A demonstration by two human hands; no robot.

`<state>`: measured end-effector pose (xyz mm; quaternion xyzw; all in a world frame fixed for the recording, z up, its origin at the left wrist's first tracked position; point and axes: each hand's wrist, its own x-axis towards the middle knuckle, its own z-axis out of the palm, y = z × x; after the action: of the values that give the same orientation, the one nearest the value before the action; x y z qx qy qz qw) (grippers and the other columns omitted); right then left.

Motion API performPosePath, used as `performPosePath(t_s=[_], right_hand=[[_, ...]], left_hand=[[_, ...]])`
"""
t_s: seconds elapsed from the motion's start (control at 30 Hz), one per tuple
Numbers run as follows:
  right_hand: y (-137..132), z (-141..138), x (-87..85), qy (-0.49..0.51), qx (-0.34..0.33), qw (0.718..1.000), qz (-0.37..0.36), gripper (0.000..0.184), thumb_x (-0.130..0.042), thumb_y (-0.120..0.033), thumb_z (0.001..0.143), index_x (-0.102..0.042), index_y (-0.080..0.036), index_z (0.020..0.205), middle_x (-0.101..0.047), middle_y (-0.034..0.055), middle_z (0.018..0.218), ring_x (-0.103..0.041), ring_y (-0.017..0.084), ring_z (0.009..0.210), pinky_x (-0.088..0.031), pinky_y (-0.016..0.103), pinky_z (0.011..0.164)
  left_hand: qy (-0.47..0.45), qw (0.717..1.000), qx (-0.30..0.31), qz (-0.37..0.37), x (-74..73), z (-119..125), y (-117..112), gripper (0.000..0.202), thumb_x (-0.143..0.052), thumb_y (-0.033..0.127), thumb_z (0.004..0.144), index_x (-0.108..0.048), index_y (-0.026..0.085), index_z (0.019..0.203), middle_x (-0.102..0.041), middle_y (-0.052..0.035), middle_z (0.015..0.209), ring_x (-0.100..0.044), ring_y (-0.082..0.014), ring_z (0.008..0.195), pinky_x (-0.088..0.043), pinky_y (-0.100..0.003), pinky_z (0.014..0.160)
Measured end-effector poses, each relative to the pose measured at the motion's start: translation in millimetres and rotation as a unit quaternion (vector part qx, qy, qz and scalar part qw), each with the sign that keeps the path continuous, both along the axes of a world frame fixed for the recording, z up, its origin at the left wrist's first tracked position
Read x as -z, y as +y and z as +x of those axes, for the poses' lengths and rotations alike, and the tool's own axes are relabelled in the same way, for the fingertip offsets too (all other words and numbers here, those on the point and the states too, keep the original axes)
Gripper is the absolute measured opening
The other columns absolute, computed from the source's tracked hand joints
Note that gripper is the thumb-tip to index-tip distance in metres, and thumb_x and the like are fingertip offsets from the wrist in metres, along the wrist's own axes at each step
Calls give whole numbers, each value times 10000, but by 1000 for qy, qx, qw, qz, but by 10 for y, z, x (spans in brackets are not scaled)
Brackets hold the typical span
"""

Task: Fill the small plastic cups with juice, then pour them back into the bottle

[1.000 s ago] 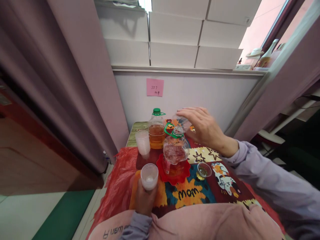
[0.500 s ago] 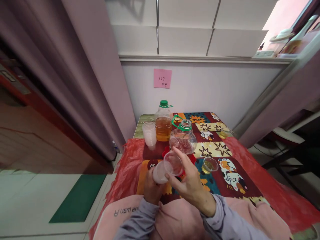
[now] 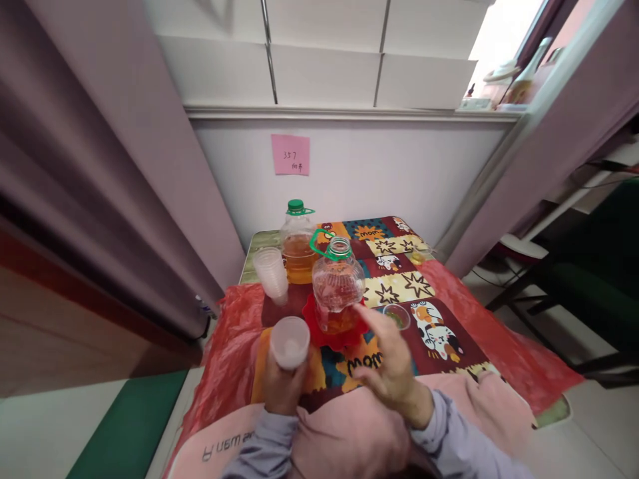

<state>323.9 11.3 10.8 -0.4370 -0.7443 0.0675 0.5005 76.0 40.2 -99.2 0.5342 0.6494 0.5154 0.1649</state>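
My left hand (image 3: 284, 386) is wrapped round a clear plastic cup (image 3: 289, 340), held upright over the near left of the table; whether other cups are nested in it I cannot tell. My right hand (image 3: 392, 369), slightly blurred, is raised with fingers apart and holds nothing. Just beyond its fingertips stands an uncapped plastic jug (image 3: 339, 286) with a green handle and amber liquid low inside, on a red scalloped mat (image 3: 344, 342). A small cup of yellowish liquid (image 3: 398, 315) is partly behind my right hand.
A stack of clear cups (image 3: 271, 276) leans left of a green-capped bottle of amber liquid (image 3: 298, 256). Another small cup (image 3: 419, 255) sits at the far right edge. Red plastic sheeting (image 3: 479, 326) drapes the sides; a pink cloth (image 3: 344, 432) covers my lap.
The separate cup in my right hand has left its fingers, which have opened and moved right. My left hand's cup now stands more upright. The view has shifted right.
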Motion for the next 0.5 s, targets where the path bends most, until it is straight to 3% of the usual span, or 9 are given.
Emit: performPosePath(t_s=[0.1,0.17,0.27,0.37,0.5], right_hand=[[28,480,138,95,169,981,6,918,-803,-578,885,-395,-357,1677,-624,166,1579,-610,469,1448,-506,709,1191],[88,729,340,147,243,957,-52,975,-866,-576,828,-429,-255,1638,-571,216,1617,-559,451,1499,-425,704,1251],[182,925,712,194,243,934,-175,1048,-949,-607,690,-506,-197,1547,-621,247,1556,-603,451,1453,-444,681,1235],[245,936,1003,231,199,926,-223,934,-962,-569,670,-581,-209,1444,-735,203,1413,-691,429,1352,-512,652,1176],[310,842,1094,258,186,921,-225,630,-915,-555,731,-690,-216,1211,-829,140,1170,-799,400,1099,-615,652,1021]], left_hand=[[-17,999,-18,-25,-13,-24,17,570,-801,626,702,-663,215,1072,-836,-97,926,-812,-332,850,-636,-408,721],[-21,999,-21,-39,-27,-33,27,556,-816,642,674,-655,228,1008,-817,-69,840,-799,-325,778,-609,-389,663],[-23,998,-25,-49,-43,-31,43,587,-826,659,628,-654,240,1003,-817,-66,844,-801,-339,795,-598,-391,659],[-25,998,-30,-52,-57,-31,49,606,-821,674,609,-653,246,1004,-814,-65,835,-799,-350,796,-595,-402,662],[-27,998,-23,-51,-88,-45,32,580,-838,658,606,-645,250,970,-802,-56,803,-792,-344,767,-595,-401,651]])
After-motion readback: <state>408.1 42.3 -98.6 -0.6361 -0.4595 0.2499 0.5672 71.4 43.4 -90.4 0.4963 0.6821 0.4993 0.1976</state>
